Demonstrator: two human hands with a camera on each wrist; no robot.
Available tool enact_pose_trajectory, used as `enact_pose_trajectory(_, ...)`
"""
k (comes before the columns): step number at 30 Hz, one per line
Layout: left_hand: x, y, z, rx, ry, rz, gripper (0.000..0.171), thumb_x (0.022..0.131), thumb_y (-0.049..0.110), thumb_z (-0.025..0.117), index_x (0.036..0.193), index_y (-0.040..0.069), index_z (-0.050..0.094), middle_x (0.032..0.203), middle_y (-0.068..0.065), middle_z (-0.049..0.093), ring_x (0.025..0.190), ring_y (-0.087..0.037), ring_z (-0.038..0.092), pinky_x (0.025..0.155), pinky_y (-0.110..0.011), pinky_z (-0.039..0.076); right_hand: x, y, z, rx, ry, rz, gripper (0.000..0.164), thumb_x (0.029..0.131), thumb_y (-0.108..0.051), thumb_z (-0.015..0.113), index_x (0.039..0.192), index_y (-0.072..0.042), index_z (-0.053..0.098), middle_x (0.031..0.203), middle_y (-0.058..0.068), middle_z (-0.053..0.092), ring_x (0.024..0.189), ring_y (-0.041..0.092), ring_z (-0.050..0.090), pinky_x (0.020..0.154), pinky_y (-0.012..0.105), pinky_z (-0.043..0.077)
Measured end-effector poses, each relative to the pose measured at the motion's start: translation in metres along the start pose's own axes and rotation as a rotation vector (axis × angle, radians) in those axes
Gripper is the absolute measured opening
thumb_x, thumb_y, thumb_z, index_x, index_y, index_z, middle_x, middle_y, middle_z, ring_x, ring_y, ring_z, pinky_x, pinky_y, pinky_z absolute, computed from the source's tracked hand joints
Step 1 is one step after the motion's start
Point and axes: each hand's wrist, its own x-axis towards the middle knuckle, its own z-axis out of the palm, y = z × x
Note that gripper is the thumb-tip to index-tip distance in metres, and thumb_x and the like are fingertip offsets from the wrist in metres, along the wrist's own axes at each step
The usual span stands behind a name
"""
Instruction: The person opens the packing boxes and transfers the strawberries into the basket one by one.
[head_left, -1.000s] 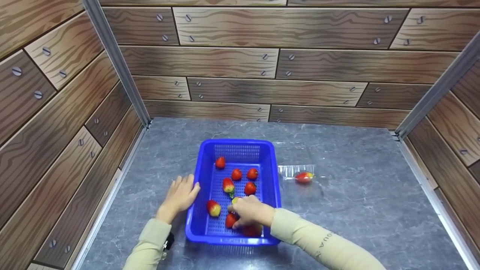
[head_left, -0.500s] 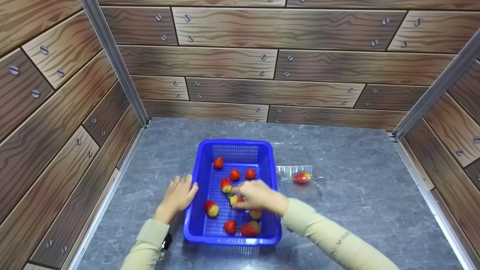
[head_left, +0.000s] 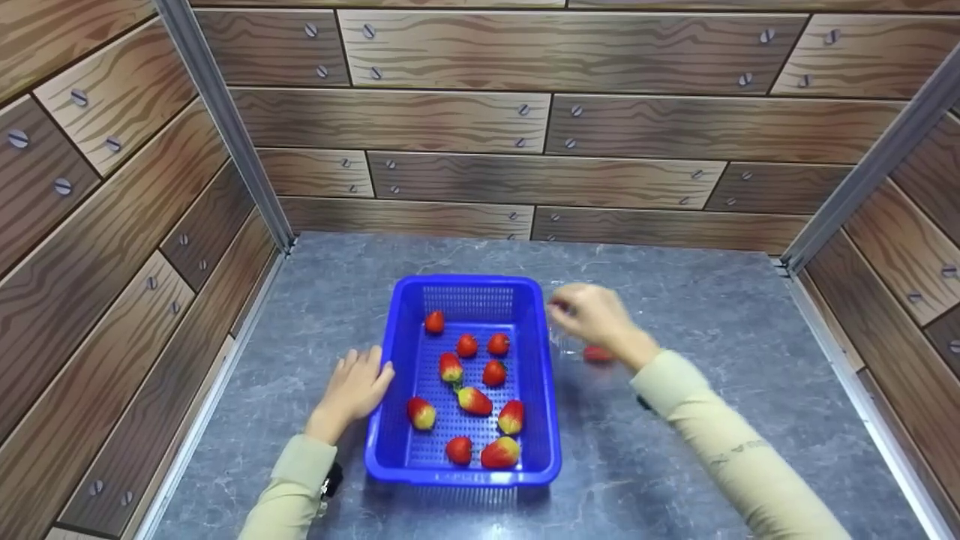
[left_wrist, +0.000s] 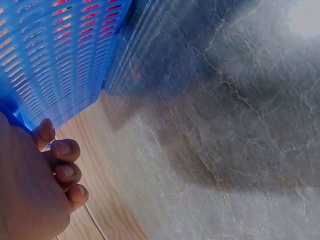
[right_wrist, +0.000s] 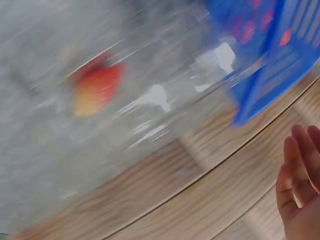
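Observation:
The blue perforated plastic basket (head_left: 375,442) holds several strawberries, red ones and yellow-tipped ones such as this strawberry (head_left: 475,402). My left hand (head_left: 354,384) rests against the basket's left side, thumb at the rim; the left wrist view shows its fingers bent beside the slotted wall. To the right of the basket, my right hand (head_left: 600,319) hangs over a clear plastic box (head_left: 568,343), fingers bent. A small dark reddish patch shows at its fingertips; I cannot tell whether it holds something. One strawberry (right_wrist: 97,89) lies in the clear box, blurred in the right wrist view.
A grey marbled tabletop (head_left: 712,337) lies under everything. Wood-patterned panels (head_left: 450,120) close off the back and both sides, with metal corner posts (head_left: 225,120) between them. Several bright reflections mark the clear plastic.
My right hand has left the inside of the basket and moved up and right, over the clear box. Strawberries it covered now show. My left hand has stayed at the basket's side.

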Motion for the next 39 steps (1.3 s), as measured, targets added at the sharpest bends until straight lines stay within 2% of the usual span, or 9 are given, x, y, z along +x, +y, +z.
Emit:
enact_pose_trajectory(4, 0.0, -0.001, -0.001, -0.006, -0.006, -0.005, 0.026, 0.102, 0.026, 0.046, 0.108, 0.002, 0.054, 0.098, -0.015, 0.061, 0.093, -0.038, 0.049, 0.086, -0.052, 0.038, -0.02, 0.04, -0.011, 0.032, -0.052, 0.117, 0.01, 0.082, -0.002, 0.07, 0.092, -0.005, 0.072, 0.086, 0.008, 0.07, 0.077, 0.024, 0.066, 0.07, 0.041, 0.055)
enact_pose_trajectory(7, 0.0, -0.001, -0.001, -0.012, -0.012, -0.011, 0.027, 0.102, 0.026, 0.046, 0.109, 0.001, 0.054, 0.099, -0.015, 0.062, 0.094, -0.038, 0.05, 0.087, -0.052, 0.038, -0.037, 0.061, -0.011, 0.084, -0.097, 0.142, 0.016, 0.079, 0.005, 0.07, 0.093, -0.001, 0.071, 0.089, 0.012, 0.069, 0.081, 0.028, 0.065, 0.074, 0.043, 0.055)
enact_pose_trajectory(10, 0.0, -0.001, -0.001, -0.014, -0.009, -0.009, 0.026, 0.101, 0.026, 0.045, 0.107, 0.002, 0.054, 0.097, -0.016, 0.062, 0.093, -0.039, 0.05, 0.085, -0.052, 0.038, -0.049, 0.072, -0.01, 0.113, -0.137, 0.158, 0.018, 0.078, 0.008, 0.071, 0.095, 0.002, 0.071, 0.092, 0.014, 0.069, 0.085, 0.032, 0.065, 0.077, 0.047, 0.053)
enact_pose_trajectory(18, 0.005, -0.001, 0.002, -0.022, -0.005, -0.002, 0.023, 0.1, 0.026, 0.045, 0.1, 0.004, 0.052, 0.09, -0.014, 0.061, 0.088, -0.037, 0.049, 0.082, -0.051, 0.038, -0.067, 0.081, -0.001, 0.136, -0.205, 0.175, 0.025, 0.075, 0.012, 0.071, 0.099, 0.004, 0.07, 0.096, 0.019, 0.067, 0.09, 0.036, 0.064, 0.079, 0.051, 0.053)
enact_pose_trajectory(24, 0.006, -0.001, 0.002, -0.027, -0.005, 0.004, 0.024, 0.101, 0.026, 0.044, 0.102, 0.004, 0.053, 0.09, -0.014, 0.061, 0.088, -0.037, 0.048, 0.082, -0.05, 0.038, -0.079, 0.084, 0.014, 0.174, -0.207, 0.205, 0.029, 0.07, 0.016, 0.068, 0.098, 0.008, 0.068, 0.097, 0.022, 0.066, 0.09, 0.043, 0.064, 0.079, 0.054, 0.053)
enact_pose_trajectory(28, 0.008, -0.001, 0.0, -0.019, -0.005, 0.002, 0.023, 0.101, 0.025, 0.045, 0.103, 0.004, 0.053, 0.091, -0.014, 0.061, 0.089, -0.037, 0.049, 0.083, -0.051, 0.039, -0.09, 0.084, 0.023, 0.199, -0.217, 0.249, 0.037, 0.066, 0.018, 0.064, 0.102, 0.01, 0.067, 0.1, 0.024, 0.064, 0.093, 0.045, 0.063, 0.081, 0.054, 0.053)
enact_pose_trajectory(33, 0.006, 0.0, 0.0, -0.023, -0.016, 0.006, 0.023, 0.102, 0.025, 0.045, 0.105, 0.004, 0.053, 0.093, -0.014, 0.061, 0.089, -0.037, 0.049, 0.083, -0.051, 0.039, -0.103, 0.081, 0.031, 0.19, -0.258, 0.344, 0.046, 0.068, 0.016, 0.068, 0.113, 0.01, 0.066, 0.11, 0.028, 0.063, 0.102, 0.046, 0.061, 0.09, 0.057, 0.049)
enact_pose_trajectory(36, 0.003, 0.0, 0.0, -0.031, -0.024, -0.001, 0.021, 0.101, 0.024, 0.046, 0.103, 0.004, 0.053, 0.091, -0.012, 0.06, 0.088, -0.036, 0.048, 0.082, -0.051, 0.039, -0.11, 0.079, 0.036, 0.197, -0.248, 0.385, 0.049, 0.07, 0.013, 0.071, 0.118, 0.009, 0.064, 0.114, 0.03, 0.062, 0.107, 0.048, 0.059, 0.093, 0.059, 0.047)
enact_pose_trajectory(39, 0.003, 0.0, 0.0, -0.032, -0.017, 0.001, 0.018, 0.101, 0.023, 0.046, 0.1, 0.006, 0.051, 0.088, -0.011, 0.059, 0.087, -0.036, 0.048, 0.081, -0.05, 0.039, -0.115, 0.077, 0.041, 0.195, -0.216, 0.409, 0.045, 0.072, 0.011, 0.073, 0.116, 0.009, 0.063, 0.112, 0.03, 0.062, 0.102, 0.046, 0.061, 0.09, 0.058, 0.048)
